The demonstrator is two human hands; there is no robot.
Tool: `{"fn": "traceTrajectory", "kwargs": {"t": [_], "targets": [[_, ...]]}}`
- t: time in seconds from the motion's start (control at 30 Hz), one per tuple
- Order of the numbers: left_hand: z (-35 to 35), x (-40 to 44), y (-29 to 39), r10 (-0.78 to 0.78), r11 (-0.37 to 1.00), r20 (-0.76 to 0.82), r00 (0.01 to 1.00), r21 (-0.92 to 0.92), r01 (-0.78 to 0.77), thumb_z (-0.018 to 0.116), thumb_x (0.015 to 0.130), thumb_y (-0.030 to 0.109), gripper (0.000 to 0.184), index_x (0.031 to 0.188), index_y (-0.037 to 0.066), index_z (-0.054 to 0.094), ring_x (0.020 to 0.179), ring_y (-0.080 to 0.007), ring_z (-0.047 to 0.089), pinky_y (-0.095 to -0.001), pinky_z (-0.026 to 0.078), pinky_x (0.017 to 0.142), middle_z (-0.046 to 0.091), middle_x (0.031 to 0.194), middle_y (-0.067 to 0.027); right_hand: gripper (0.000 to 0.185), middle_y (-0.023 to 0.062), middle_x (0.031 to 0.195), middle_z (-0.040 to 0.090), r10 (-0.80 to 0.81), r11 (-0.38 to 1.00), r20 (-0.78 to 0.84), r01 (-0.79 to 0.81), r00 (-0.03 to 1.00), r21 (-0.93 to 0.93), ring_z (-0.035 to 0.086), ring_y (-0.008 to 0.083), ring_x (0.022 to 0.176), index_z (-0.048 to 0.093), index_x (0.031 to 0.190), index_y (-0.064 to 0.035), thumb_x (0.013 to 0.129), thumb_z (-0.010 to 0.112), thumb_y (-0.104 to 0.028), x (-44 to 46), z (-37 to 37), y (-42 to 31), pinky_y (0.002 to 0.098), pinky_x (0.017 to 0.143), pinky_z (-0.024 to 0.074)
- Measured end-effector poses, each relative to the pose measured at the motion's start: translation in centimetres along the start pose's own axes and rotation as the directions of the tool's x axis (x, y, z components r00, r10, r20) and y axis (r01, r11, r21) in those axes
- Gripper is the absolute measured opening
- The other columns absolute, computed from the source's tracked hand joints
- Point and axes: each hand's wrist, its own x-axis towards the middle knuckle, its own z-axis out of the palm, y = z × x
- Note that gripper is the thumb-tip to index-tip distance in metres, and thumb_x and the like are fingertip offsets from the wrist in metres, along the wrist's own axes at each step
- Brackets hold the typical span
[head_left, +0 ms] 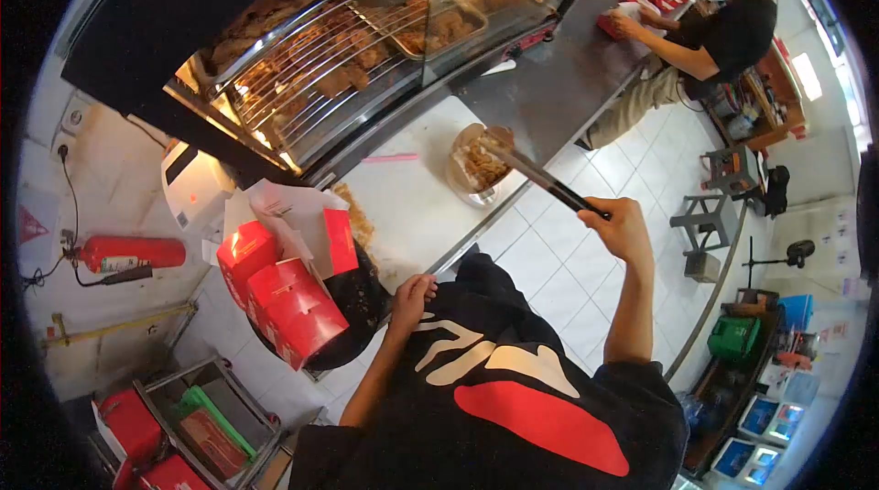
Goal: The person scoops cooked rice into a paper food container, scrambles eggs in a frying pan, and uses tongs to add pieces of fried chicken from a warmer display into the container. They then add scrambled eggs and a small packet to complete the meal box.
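My right hand (pixel 621 229) is closed round the black handle of a pair of tongs (pixel 551 182). The tongs' far end reaches into a round bowl (pixel 491 197) at the edge of the white cutting board (pixel 417 128), among brown fried pieces (pixel 480 169). My left hand (pixel 414 298) is curled closed beside the counter's near edge, with nothing visible in it. Left of that hand, red-and-white food boxes (pixel 298 311) stand on a black round surface. Brown crumbs (pixel 359 215) lie along the board's left side.
A glass-fronted display case (pixel 366 41) with fried food on wire racks runs behind the board. Another person (pixel 732 41) handles a red box at the counter's far right. A fire extinguisher (pixel 133 253) hangs at left; grey stools (pixel 703 218) stand on the tiles.
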Motion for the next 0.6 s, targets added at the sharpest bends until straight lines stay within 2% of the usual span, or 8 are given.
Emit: {"fn": "traceTrajectory", "kwargs": {"t": [0.07, 0.1, 0.2, 0.23, 0.37, 0.47, 0.5, 0.6], "targets": [[0.5, 0.4, 0.1, -0.012, 1.000, 0.024, 1.000, 0.011, 0.012, 0.045, 0.094, 0.021, 0.028, 0.098, 0.000, 0.063, 0.070, -0.0107, 0.056, -0.0232, 0.045, 0.065, 0.062, 0.081, -0.0046, 0.025, 0.0138, 0.051, 0.048, -0.047, 0.998, 0.023, 0.048, 0.999, -0.039, 0.042, 0.0157, 0.044, 0.068, 0.090, -0.0027, 0.077, 0.069, -0.023, 0.0, 0.9, 1.6, 0.0321, 0.045, 0.0347], [0.7, 0.6, 0.2, -0.012, 1.000, 0.032, 0.999, 0.022, 0.011, 0.045, 0.094, 0.021, 0.028, 0.098, 0.000, 0.063, 0.070, -0.0106, 0.056, -0.0232, 0.045, 0.065, 0.062, 0.081, -0.0045, 0.026, 0.0147, 0.051, 0.049, -0.008, 0.998, 0.037, 0.011, 0.999, -0.060, 0.045, 0.0170, 0.044, 0.068, 0.090, -0.0029, 0.076, 0.069, -0.024, 0.1, 1.2, 1.8, 0.0328, 0.045, 0.0353], [1.0, 0.6, 0.6, -0.019, 0.999, 0.045, 0.999, 0.044, 0.017, 0.045, 0.094, 0.020, 0.027, 0.098, 0.001, 0.063, 0.070, -0.0105, 0.056, -0.0229, 0.045, 0.065, 0.062, 0.081, -0.0042, 0.026, 0.0104, 0.056, 0.056, 0.070, 0.994, 0.067, -0.064, 0.995, -0.085, 0.045, 0.0119, 0.050, 0.067, 0.092, -0.0008, 0.077, 0.068, -0.022, 0.2, 0.9, 1.6, 0.0294, 0.048, 0.0369], [1.1, 0.5, 0.7, -0.024, 0.999, 0.045, 0.999, 0.048, 0.022, 0.045, 0.094, 0.020, 0.027, 0.098, 0.001, 0.063, 0.070, -0.0105, 0.056, -0.0227, 0.045, 0.065, 0.062, 0.081, -0.0040, 0.026, 0.0087, 0.055, 0.053, 0.018, 0.998, 0.023, -0.017, 1.000, -0.057, 0.044, 0.0106, 0.050, 0.067, 0.091, 0.0001, 0.077, 0.069, -0.022, 0.3, 1.0, 2.0, 0.0286, 0.048, 0.0358], [0.9, -0.1, 0.3, -0.031, 0.999, 0.013, 0.999, 0.034, 0.030, 0.045, 0.094, 0.019, 0.026, 0.098, 0.001, 0.063, 0.070, -0.0105, 0.056, -0.0226, 0.046, 0.066, 0.061, 0.081, -0.0039, 0.027, 0.0026, 0.053, 0.048, 0.023, 0.999, -0.001, -0.023, 1.000, 0.027, 0.039, 0.0073, 0.051, 0.067, 0.092, 0.0015, 0.076, 0.070, -0.020, 0.4, 0.0, 1.7, 0.0265, 0.046, 0.0310], [0.6, -0.4, -0.3, -0.021, 1.000, -0.012, 1.000, -0.010, 0.021, 0.045, 0.094, 0.018, 0.025, 0.099, 0.001, 0.063, 0.070, -0.0107, 0.056, -0.0229, 0.046, 0.066, 0.061, 0.080, -0.0042, 0.026, 0.0008, 0.054, 0.049, 0.017, 0.999, -0.013, -0.016, 1.000, 0.038, 0.039, 0.0070, 0.051, 0.067, 0.093, 0.0017, 0.077, 0.069, -0.019, 0.6, -0.7, 1.2, 0.0261, 0.046, 0.0303], [0.5, -0.6, -0.2, -0.020, 1.000, -0.019, 1.000, -0.015, 0.019, 0.045, 0.094, 0.018, 0.024, 0.099, 0.001, 0.063, 0.070, -0.0108, 0.056, -0.0230, 0.046, 0.067, 0.061, 0.080, -0.0042, 0.025, 0.0001, 0.056, 0.051, 0.075, 0.997, -0.022, -0.075, 0.997, 0.017, 0.040, 0.0066, 0.052, 0.067, 0.093, 0.0010, 0.077, 0.068, -0.018, 0.4, -1.1, -0.1, 0.0256, 0.047, 0.0312], [0.5, -0.7, -0.3, -0.039, 0.999, -0.018, 0.999, 0.008, 0.039, 0.047, 0.094, 0.019, 0.025, 0.099, 0.001, 0.062, 0.072, -0.0120, 0.057, -0.0240, 0.047, 0.068, 0.062, 0.081, -0.0057, 0.025, -0.0008, 0.051, 0.042, 0.054, 0.997, -0.071, -0.050, 0.996, 0.052, 0.036, 0.0070, 0.048, 0.068, 0.094, -0.0002, 0.077, 0.069, -0.019, 0.6, -1.3, 0.1, 0.0267, 0.044, 0.0282]]}}
